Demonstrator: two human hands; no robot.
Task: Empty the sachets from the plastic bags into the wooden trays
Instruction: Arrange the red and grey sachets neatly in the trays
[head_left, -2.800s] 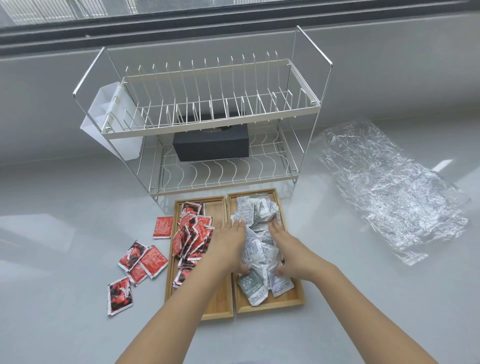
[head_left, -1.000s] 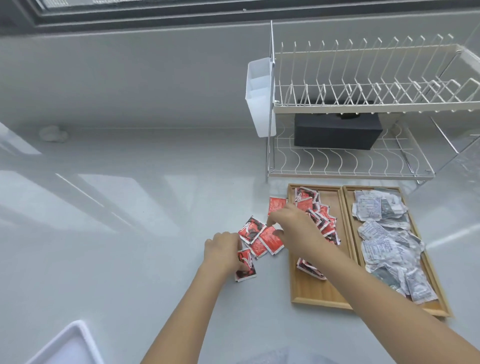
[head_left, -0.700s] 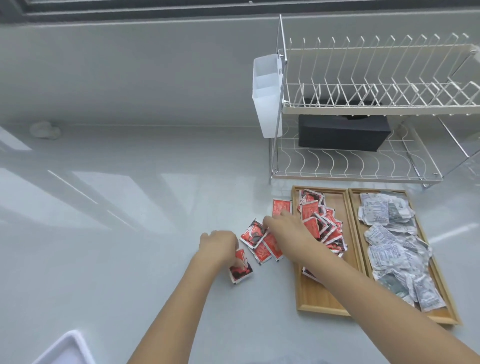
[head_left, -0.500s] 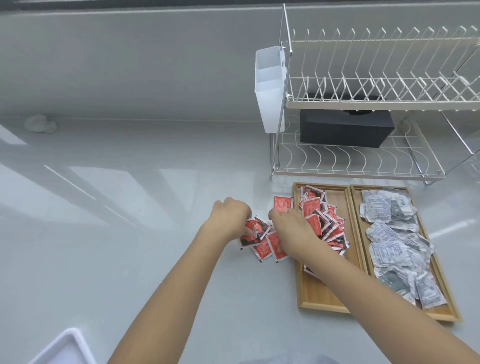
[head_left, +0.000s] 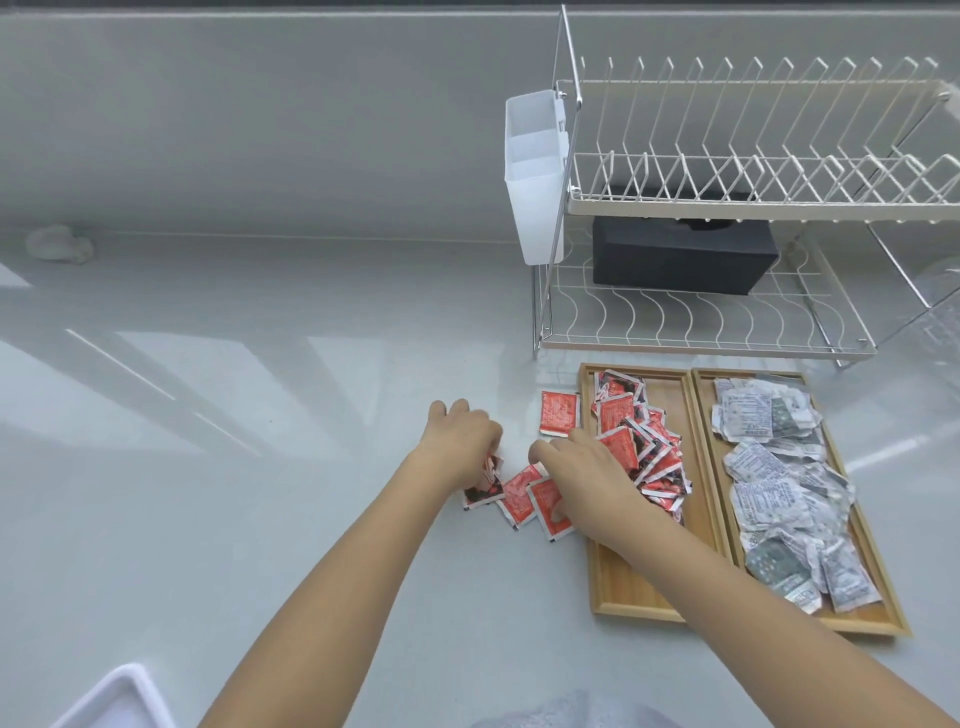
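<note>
Beside the left tray (head_left: 613, 592), left hand (head_left: 460, 434) grips red sachets (head_left: 519, 499); right hand (head_left: 584, 470) rests flat, touching them.

Glossy grey counter (head_left: 218, 467), grey wall (head_left: 260, 119) behind.

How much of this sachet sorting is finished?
Mostly done: the right wooden tray holds the grey sachets, the left wooden tray most red sachets. The left hand and right hand are gathering the stray red sachets beside the tray; one more lies apart.
</note>
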